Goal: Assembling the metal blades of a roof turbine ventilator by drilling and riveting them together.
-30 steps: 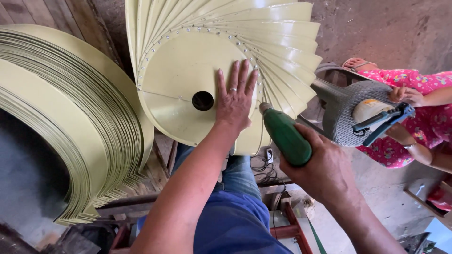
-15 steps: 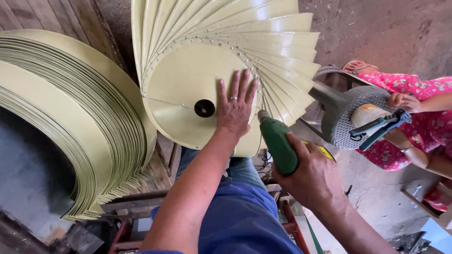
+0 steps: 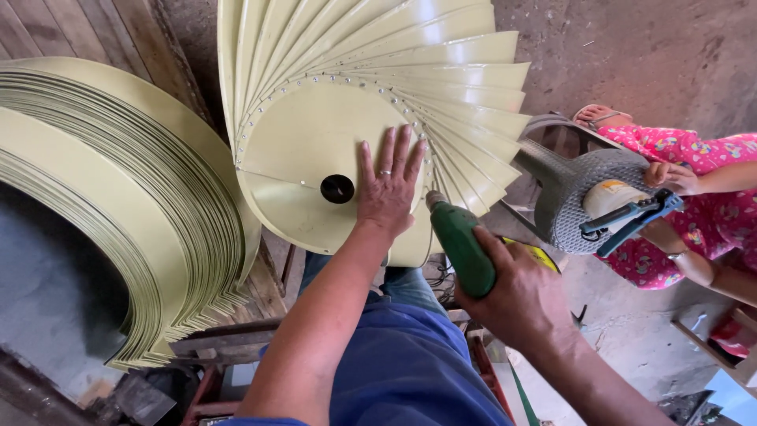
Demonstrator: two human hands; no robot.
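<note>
The fingers (image 3: 392, 162) of the left hand (image 3: 386, 193) lay spread wide and flat against the pale green metal disc (image 3: 303, 170), just beside its centre hole (image 3: 337, 188). The right hand (image 3: 520, 296) was closed around a green drill (image 3: 461, 244), its tip meeting the disc's edge where the fanned blades (image 3: 441, 75) were riveted on. The disc stood tilted before the person's knees. Judged from its look, the sheet metal was light, stiff, smooth and sharp-edged; the flat face offered the safest hold. A stack of loose blades (image 3: 118, 197) rested to the left.
</note>
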